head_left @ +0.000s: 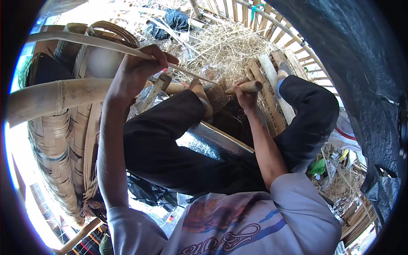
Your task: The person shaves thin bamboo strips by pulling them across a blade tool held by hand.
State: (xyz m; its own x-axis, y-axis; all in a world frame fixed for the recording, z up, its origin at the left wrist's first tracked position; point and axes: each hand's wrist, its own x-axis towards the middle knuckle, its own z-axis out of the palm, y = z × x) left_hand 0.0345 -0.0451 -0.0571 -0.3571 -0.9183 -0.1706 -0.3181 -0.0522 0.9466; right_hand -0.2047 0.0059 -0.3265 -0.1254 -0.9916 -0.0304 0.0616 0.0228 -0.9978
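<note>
Bright light turns the far left white, the straw (pixel 240 39) shines, and the round edges look bent and black.

A long, pale strip (pixel 102 43) is slanted down from upper left to upper middle, where a brown wooden handle (pixel 252 86) is held.

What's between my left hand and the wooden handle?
In the head view, a thin strip runs from the left hand toward the wooden handle.
</note>
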